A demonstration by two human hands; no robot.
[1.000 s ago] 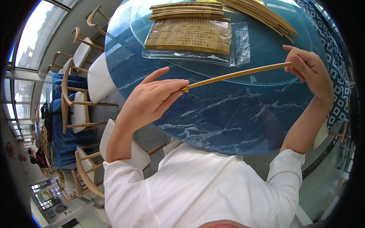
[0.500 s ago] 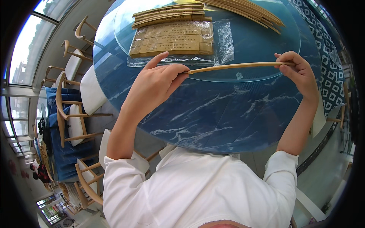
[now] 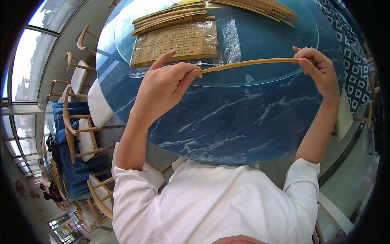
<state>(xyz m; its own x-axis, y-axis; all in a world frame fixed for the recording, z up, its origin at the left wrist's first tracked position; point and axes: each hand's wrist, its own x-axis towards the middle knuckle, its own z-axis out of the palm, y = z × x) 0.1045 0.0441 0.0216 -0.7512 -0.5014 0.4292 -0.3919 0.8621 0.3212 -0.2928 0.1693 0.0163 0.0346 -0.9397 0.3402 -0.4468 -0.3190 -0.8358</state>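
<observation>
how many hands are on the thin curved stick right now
2: the left hand pinches the stick at its left end, and the right hand grips it at its right end. No other hand shows on it.

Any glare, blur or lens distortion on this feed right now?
Head view: the windows burn out white at left, the clear plastic glints, a pale reflection lies on the table at upper left; head view: left hand, right hand and strip look fairly sharp; head view: straight edges bend toward the rim, so the strip's bow may be partly lens.
</observation>
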